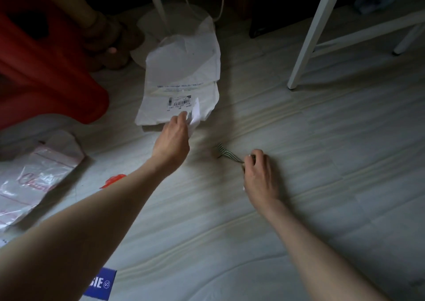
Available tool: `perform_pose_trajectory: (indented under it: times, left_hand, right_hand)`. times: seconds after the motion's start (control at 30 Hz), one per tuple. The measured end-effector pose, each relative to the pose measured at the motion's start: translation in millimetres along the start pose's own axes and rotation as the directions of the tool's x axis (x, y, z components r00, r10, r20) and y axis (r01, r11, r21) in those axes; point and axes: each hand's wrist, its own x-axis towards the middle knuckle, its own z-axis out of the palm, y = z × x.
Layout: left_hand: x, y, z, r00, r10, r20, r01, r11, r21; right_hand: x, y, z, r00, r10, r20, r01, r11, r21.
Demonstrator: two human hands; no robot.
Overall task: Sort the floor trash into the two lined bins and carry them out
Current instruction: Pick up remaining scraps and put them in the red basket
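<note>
Now you are picking up trash with both hands. Your left hand is pinching the torn corner of the white mailer bag lying on the floor. Your right hand is pinching a small striped scrap. Get more of the bag in your fingers, so the corner is not ripping off.

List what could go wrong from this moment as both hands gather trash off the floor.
1. The left hand pinches only a corner of the white mailer bag; the bag may tear or slip when lifted.
2. The right hand holds the striped strip by one end, so it could slide out.
3. The clear plastic bag and red scrap lie behind the left arm and may be missed.
</note>
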Motion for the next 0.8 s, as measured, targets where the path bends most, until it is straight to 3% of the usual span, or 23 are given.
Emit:
perform_pose_trajectory:
  times: [0.2,0.3,0.53,0.8]
  left_hand:
    - [27,-10,10,1.0,-0.02,0.001,0.019,0.973,0.23]
    - [39,-15,14,1.0,-0.029,-0.008,0.03,0.954,0.298]
    - [55,-19,20,0.997,0.003,-0.081,0.024,0.942,0.334]
    - [30,-37,2,0.979,-0.04,-0.198,0.064,0.992,0.113]
  right_hand:
    - [0,6,15,0.952,-0.05,-0.302,0.02,0.995,-0.102]
    - [2,7,20,0.922,-0.093,-0.376,0.045,0.99,-0.132]
    - [4,16,32,0.911,-0.094,-0.401,0.082,0.995,-0.049]
    - [5,17,35,0.941,-0.079,-0.329,0.097,0.995,0.039]
